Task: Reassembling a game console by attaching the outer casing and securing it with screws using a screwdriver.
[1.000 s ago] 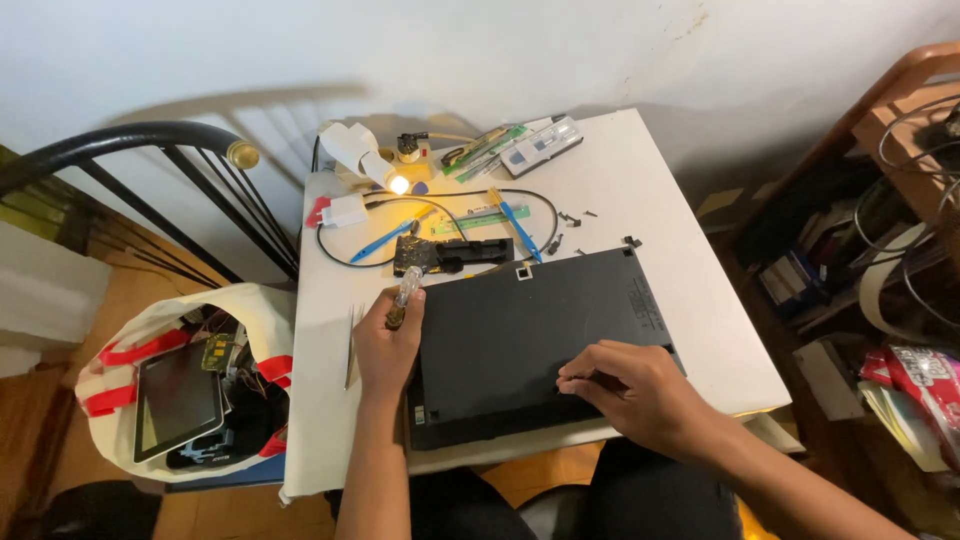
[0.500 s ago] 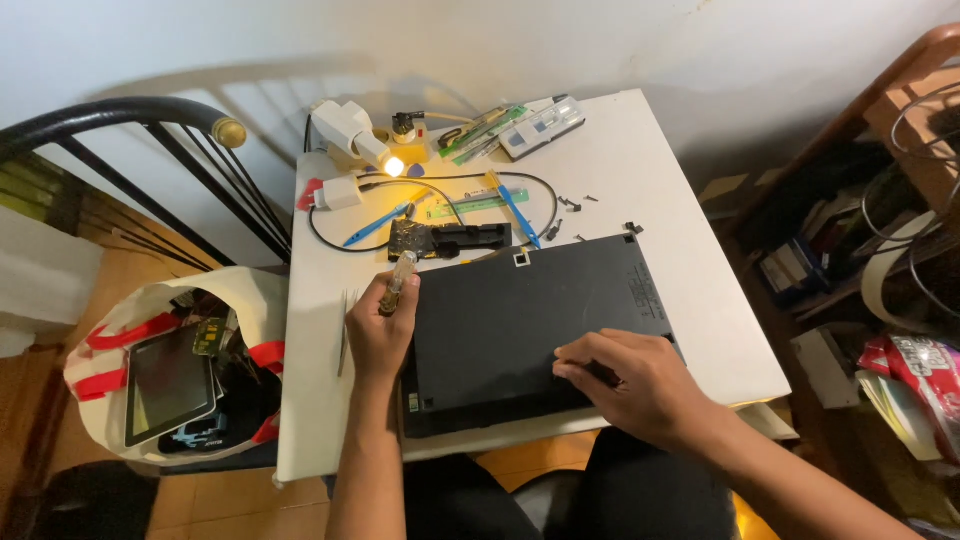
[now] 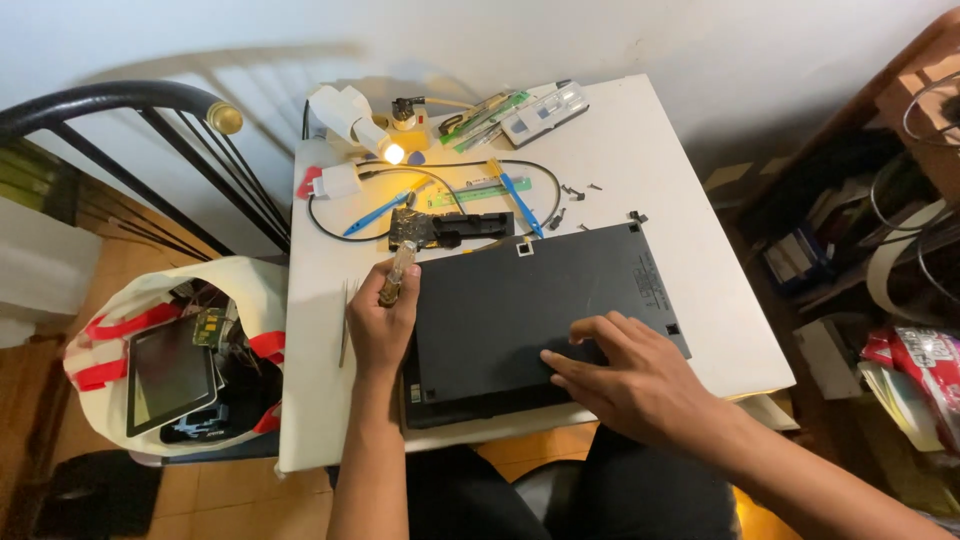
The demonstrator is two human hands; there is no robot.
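Note:
A black laptop base (image 3: pixel 540 300) lies bottom side up on a small white table (image 3: pixel 660 160). My left hand (image 3: pixel 382 325) rests at its left edge and grips a screwdriver (image 3: pixel 396 273) with a clear amber handle, tip pointing away from me. My right hand (image 3: pixel 620 375) lies flat on the laptop's near right part, fingers spread and pressing on the cover. A few small black screws (image 3: pixel 575 190) lie on the table beyond the laptop.
Behind the laptop are a black circuit part (image 3: pixel 450 230), a looped black cable (image 3: pixel 330 225), blue pry tools (image 3: pixel 515 190), a lit white lamp (image 3: pixel 350 115) and a clear case (image 3: pixel 545 110). A bag holding a tablet (image 3: pixel 170 375) stands left; cluttered shelves (image 3: pixel 880 250) stand right.
The view has shifted slightly. My right hand has slid a little left and forward across the laptop cover. My left hand keeps the screwdriver at the left edge.

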